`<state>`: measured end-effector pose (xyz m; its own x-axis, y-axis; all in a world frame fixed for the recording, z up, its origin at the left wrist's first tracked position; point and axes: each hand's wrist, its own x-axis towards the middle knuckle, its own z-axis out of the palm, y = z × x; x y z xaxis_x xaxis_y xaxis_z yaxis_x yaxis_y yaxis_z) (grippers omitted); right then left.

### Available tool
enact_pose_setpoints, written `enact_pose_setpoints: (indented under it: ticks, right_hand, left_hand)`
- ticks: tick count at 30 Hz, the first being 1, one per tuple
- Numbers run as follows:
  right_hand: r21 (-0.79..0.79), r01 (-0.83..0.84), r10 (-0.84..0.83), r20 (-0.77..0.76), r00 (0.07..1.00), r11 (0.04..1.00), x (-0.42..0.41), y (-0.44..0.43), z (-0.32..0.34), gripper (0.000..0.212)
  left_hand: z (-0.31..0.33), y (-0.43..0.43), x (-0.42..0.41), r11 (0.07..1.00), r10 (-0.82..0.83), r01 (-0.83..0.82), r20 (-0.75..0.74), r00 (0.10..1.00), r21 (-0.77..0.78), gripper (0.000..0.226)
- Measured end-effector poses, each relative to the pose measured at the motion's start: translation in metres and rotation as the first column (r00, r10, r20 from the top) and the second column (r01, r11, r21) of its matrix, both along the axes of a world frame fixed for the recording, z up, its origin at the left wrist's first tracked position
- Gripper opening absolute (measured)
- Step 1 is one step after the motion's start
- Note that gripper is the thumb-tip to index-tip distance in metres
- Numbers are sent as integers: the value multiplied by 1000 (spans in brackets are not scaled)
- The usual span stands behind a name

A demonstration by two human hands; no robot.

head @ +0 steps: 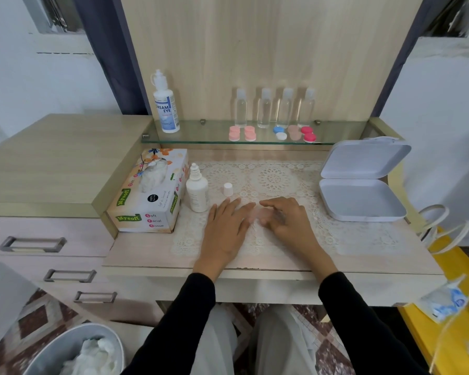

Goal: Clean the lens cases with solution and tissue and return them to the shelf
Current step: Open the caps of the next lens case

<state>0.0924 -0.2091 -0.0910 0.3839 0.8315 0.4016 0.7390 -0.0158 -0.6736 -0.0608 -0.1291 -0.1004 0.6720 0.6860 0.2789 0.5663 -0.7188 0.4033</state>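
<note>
I see the tabletop [255,262] w/ a lace mat [276,180] across its middle. An open white box [363,197] sits at the mat's right edge and a tissue box [152,204] at its left. A glass shelf [201,133] runs along the back.

Both hands are on the mat's near half, fingertips almost meeting. The left hand [224,228] lies flat, fingers straight. The right hand [287,220] has bent, motion-blurred fingers; can't tell if it grips anything. There's a pale pink smear [257,216] btwn the fingertips, too blurred to name.

A large solution bottle [166,109] stands at the shelf's left end. A small white bottle [197,190] is just left of the left hand, uncapped.

The lens cases [280,132] sit in a row on the shelf, well beyond the hands: pink, blue/white, beige, red.

The small cap [228,189] stands on the mat just past the left fingertips.
</note>
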Motion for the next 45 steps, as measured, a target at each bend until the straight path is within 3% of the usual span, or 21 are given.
enact_pose_setpoints:
  ticks: [8, 14, 20, 25, 36, 41, 45]
  right_hand:
    - [-7, -19, 19, 128, 992, 1000, 2, 2, -2, 28]
    - [-26, -33, 35, 95, 995, 999, 1, 4, 0, 27]
    - [-20, -36, 37, 43, 998, 999, 1, 3, 0, 28]
    - [-15, -38, 39, 24, 999, 999, 1, 3, 0, 28]
    - [-6, -40, 40, 42, 998, 999, 1, 2, -2, 28]
    - [-17, -45, 46, 29, 999, 999, 2, 2, -1, 28]
    - [-13, -46, 47, 33, 998, 999, 2, 2, -2, 28]
  left_hand:
    - [6, 6, 6, 999, 33, -36, 128, 991, 24, 27]
    - [11, 11, 11, 996, 19, -29, 118, 993, 81, 21]
    - [2, 11, 12, 996, 83, -75, 267, 960, -40, 29]
    - [-1, 9, 9, 1000, 1, -3, 197, 980, 8, 42]
    - [-2, 12, 12, 997, 8, 11, 267, 964, -72, 29]
    - [1, 6, 9, 999, -45, 45, 150, 988, 3, 41]
    - [5, 3, 8, 998, -51, 58, 170, 984, -34, 36]
